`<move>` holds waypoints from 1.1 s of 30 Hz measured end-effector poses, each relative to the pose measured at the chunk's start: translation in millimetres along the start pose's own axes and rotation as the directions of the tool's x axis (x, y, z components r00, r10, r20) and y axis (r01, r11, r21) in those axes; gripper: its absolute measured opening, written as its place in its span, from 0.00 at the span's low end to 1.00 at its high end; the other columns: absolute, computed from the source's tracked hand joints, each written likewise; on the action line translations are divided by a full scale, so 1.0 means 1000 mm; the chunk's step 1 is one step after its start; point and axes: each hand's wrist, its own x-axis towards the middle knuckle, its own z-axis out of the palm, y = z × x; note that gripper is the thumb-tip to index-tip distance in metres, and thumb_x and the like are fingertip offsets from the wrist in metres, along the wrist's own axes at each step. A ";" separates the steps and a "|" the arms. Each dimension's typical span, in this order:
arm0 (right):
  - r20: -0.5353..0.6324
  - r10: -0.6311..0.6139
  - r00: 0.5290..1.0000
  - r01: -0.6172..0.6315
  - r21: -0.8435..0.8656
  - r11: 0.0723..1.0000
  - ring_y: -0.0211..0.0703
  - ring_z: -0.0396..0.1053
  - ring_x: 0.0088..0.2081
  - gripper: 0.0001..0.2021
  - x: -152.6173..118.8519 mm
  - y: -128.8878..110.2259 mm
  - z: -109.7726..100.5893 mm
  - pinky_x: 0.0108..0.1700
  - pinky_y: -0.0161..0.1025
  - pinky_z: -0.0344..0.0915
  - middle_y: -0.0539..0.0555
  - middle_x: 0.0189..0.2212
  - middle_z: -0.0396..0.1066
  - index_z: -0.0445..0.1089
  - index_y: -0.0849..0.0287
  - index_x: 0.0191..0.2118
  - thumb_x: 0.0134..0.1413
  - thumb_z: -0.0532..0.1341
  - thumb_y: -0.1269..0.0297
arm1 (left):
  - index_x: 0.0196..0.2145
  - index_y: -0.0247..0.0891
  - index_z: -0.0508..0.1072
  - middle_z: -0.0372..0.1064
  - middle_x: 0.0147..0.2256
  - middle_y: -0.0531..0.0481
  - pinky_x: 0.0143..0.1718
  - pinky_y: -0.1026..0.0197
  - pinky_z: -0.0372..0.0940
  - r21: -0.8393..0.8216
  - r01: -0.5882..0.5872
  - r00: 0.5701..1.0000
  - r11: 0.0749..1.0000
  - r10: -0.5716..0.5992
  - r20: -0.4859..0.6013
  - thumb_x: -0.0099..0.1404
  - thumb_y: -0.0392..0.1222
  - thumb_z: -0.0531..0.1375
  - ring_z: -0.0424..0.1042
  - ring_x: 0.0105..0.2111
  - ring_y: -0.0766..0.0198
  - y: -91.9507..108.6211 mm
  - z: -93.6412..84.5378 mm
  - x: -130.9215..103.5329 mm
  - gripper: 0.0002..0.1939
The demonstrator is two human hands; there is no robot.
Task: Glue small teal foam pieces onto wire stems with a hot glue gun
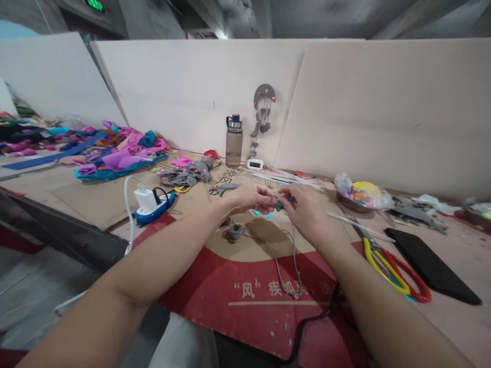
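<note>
My left hand (255,198) and my right hand (306,208) meet above the cardboard, fingertips nearly touching. Between them is a small teal piece (279,205), pinched by my right thumb and fingers; its kind is too small to make out. My left fingers are pinched together right beside it, and what they hold is hidden. Thin grey cord (296,260) hangs below my right hand and loops down over the red print. A small wound bundle of grey yarn (235,232) lies under my left wrist. Bright blue bits (264,212) show just beneath the hands.
Scissors (399,271) with yellow and red handles and a black phone (433,266) lie at right. Behind them is a metal bowl (355,204). A bottle (233,143) stands at the back. Left are grey felt pieces (186,174), a blue power strip (153,210) and coloured felt scraps (123,158).
</note>
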 end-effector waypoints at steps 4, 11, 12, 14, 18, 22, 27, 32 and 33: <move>-0.040 -0.021 0.999 0.020 -0.020 1.000 0.44 0.66 0.36 0.04 0.000 -0.001 -0.002 0.39 0.39 0.60 0.55 0.32 0.70 0.68 0.57 0.33 0.57 0.57 0.70 | 0.31 0.32 0.75 0.74 0.27 0.48 0.34 0.63 0.68 -0.091 0.023 0.996 0.996 -0.031 -0.084 0.49 0.44 0.73 0.72 0.26 0.69 0.001 0.003 0.000 0.16; -0.074 0.034 0.997 -0.039 -0.070 0.997 0.46 0.66 0.37 0.05 0.000 -0.004 -0.002 0.40 0.41 0.60 0.56 0.32 0.69 0.65 0.56 0.32 0.58 0.55 0.69 | 0.30 0.32 0.72 0.72 0.25 0.50 0.25 0.68 0.65 -0.222 0.003 0.962 0.975 -0.063 -0.266 0.53 0.36 0.71 0.71 0.24 0.71 0.007 0.006 0.001 0.11; -0.074 0.061 0.995 -0.067 -0.070 0.995 0.46 0.66 0.36 0.05 0.000 -0.004 -0.001 0.39 0.41 0.60 0.56 0.32 0.69 0.64 0.56 0.31 0.58 0.55 0.68 | 0.29 0.32 0.72 0.72 0.25 0.50 0.25 0.69 0.65 -0.236 -0.005 0.958 0.972 -0.063 -0.281 0.54 0.35 0.70 0.71 0.23 0.71 0.007 0.006 0.001 0.10; -0.069 0.118 0.991 -0.122 -0.065 0.990 0.47 0.66 0.36 0.05 0.000 -0.002 0.002 0.39 0.42 0.59 0.56 0.31 0.69 0.64 0.55 0.31 0.58 0.54 0.66 | 0.28 0.31 0.71 0.72 0.24 0.49 0.24 0.69 0.65 -0.249 -0.016 0.955 0.968 -0.058 -0.289 0.57 0.33 0.68 0.71 0.22 0.71 0.008 0.008 0.002 0.08; -0.048 0.193 0.980 -0.196 -0.060 0.979 0.48 0.65 0.35 0.07 0.001 -0.001 0.003 0.38 0.42 0.58 0.56 0.30 0.69 0.62 0.55 0.30 0.59 0.53 0.63 | 0.29 0.31 0.69 0.72 0.23 0.48 0.26 0.68 0.67 -0.269 -0.021 0.959 0.963 -0.057 -0.279 0.61 0.28 0.63 0.70 0.20 0.72 0.009 0.013 0.002 0.06; -0.048 0.223 0.974 -0.226 -0.067 0.972 0.48 0.65 0.34 0.09 -0.001 -0.003 0.003 0.37 0.42 0.57 0.57 0.31 0.70 0.63 0.55 0.30 0.61 0.52 0.61 | 0.34 0.32 0.68 0.73 0.24 0.48 0.28 0.66 0.69 -0.298 -0.061 0.955 0.953 -0.031 -0.296 0.58 0.25 0.65 0.73 0.23 0.69 0.008 0.015 0.002 0.10; -0.039 0.286 0.957 -0.288 -0.070 0.955 0.46 0.64 0.32 0.11 -0.002 -0.003 0.003 0.34 0.40 0.55 0.56 0.29 0.71 0.65 0.55 0.30 0.62 0.52 0.60 | 0.39 0.33 0.68 0.75 0.26 0.48 0.33 0.64 0.71 -0.295 -0.069 0.967 0.953 -0.009 -0.254 0.57 0.26 0.66 0.75 0.25 0.68 0.004 0.014 0.003 0.14; -0.058 0.285 0.957 -0.290 -0.130 0.948 0.45 0.63 0.28 0.14 -0.001 -0.005 0.001 0.31 0.39 0.52 0.55 0.26 0.71 0.66 0.55 0.28 0.63 0.51 0.59 | 0.36 0.33 0.69 0.75 0.26 0.48 0.36 0.62 0.71 -0.294 -0.066 0.971 0.953 -0.006 -0.237 0.57 0.25 0.65 0.75 0.26 0.68 0.003 0.016 0.003 0.11; -0.055 0.283 0.958 -0.288 -0.144 0.947 0.45 0.63 0.28 0.15 -0.001 -0.006 0.000 0.31 0.39 0.51 0.56 0.27 0.71 0.66 0.56 0.28 0.63 0.51 0.58 | 0.35 0.32 0.69 0.75 0.26 0.48 0.35 0.62 0.71 -0.293 -0.064 0.971 0.954 -0.008 -0.238 0.57 0.26 0.66 0.75 0.26 0.68 0.003 0.017 0.003 0.11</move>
